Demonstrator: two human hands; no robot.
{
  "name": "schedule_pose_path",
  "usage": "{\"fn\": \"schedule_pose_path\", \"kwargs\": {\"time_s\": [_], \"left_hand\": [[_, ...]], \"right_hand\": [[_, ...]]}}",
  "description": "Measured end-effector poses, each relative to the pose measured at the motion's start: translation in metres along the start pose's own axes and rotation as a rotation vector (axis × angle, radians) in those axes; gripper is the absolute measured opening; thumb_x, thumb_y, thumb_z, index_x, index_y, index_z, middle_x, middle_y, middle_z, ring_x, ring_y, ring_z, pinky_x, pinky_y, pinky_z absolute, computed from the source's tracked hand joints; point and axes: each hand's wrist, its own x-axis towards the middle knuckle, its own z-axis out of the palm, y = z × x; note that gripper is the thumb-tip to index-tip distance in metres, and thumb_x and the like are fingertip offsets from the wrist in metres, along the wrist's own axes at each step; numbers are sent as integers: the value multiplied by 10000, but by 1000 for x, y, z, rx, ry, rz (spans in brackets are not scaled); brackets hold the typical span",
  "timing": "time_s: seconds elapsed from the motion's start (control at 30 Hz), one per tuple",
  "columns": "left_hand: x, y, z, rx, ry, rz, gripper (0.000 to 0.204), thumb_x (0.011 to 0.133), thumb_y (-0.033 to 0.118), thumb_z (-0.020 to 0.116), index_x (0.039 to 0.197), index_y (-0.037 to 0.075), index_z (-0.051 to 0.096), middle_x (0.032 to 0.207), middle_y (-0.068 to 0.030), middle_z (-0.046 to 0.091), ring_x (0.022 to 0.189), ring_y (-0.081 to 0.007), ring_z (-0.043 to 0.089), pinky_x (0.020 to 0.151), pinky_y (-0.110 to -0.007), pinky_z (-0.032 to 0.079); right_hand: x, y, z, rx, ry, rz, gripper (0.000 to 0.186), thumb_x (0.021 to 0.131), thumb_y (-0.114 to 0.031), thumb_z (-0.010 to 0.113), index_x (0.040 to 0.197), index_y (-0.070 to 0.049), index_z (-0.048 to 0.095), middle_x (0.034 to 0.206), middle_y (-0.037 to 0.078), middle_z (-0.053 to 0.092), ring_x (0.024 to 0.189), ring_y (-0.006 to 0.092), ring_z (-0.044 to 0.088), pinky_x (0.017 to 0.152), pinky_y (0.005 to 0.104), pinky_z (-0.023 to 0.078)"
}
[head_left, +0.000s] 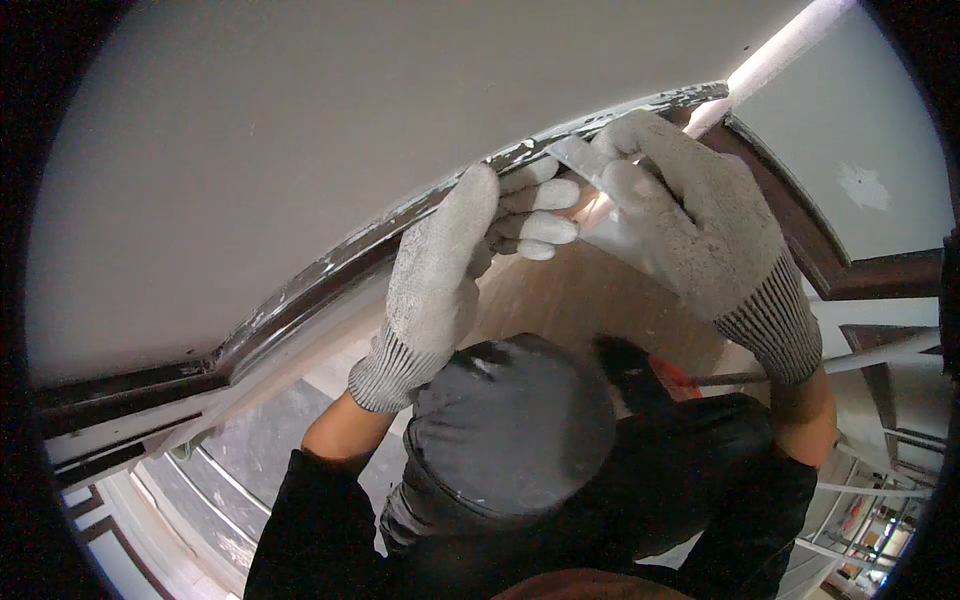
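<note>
Both my hands wear grey knit gloves. My right hand (700, 220) grips a flat metal scraper blade (612, 238), its thumb pressed on the blade's face. The blade's tip meets the top of a dark wooden trim (330, 265) smeared with white filler, which runs along the foot of a pale grey wall (300, 140). My left hand (440, 270) lies flat against the trim just left of the blade. Its fingertips curl toward the blade's edge and hold nothing.
Brown wooden flooring (590, 305) shows under the hands. My knee in black trousers (520, 420) fills the lower middle. A white strip (780, 45) runs up the corner at top right. Dark trim continues on the right-hand wall (880, 275). Metal frame bars (870, 500) stand at lower right.
</note>
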Motion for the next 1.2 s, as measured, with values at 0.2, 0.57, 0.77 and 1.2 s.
{"fn": "schedule_pose_path", "kwargs": {"time_s": [0.2,0.57,0.77,1.2], "left_hand": [[-5,-1,-2,6,18,29,628,1115,435,378,1405,-105,518,1292,-226,661,1112,-277,672,974,-408,516],[-14,-1,-8,35,60,71,540,1100,348,469,1390,-101,544,1282,-229,658,1108,-266,670,972,-402,513],[-17,-3,-16,175,162,52,526,1073,353,509,1376,-75,551,1345,-216,625,1220,-295,607,1050,-438,453],[-12,2,-3,28,33,54,524,1088,343,480,1397,-75,535,1383,-239,600,1235,-306,590,1067,-428,431]], "right_hand": [[7,9,5,167,-53,38,230,945,-244,639,1063,-47,643,806,96,684,650,241,686,623,384,569],[3,-6,5,380,-302,263,476,805,-269,756,1197,-15,664,1135,139,673,840,228,711,767,386,594],[15,-13,33,-59,177,-470,297,981,-229,594,1149,9,647,797,117,682,582,166,674,518,293,566],[9,-22,10,619,-218,483,292,1006,-264,538,1048,7,638,612,84,628,475,142,631,424,277,526]]}}
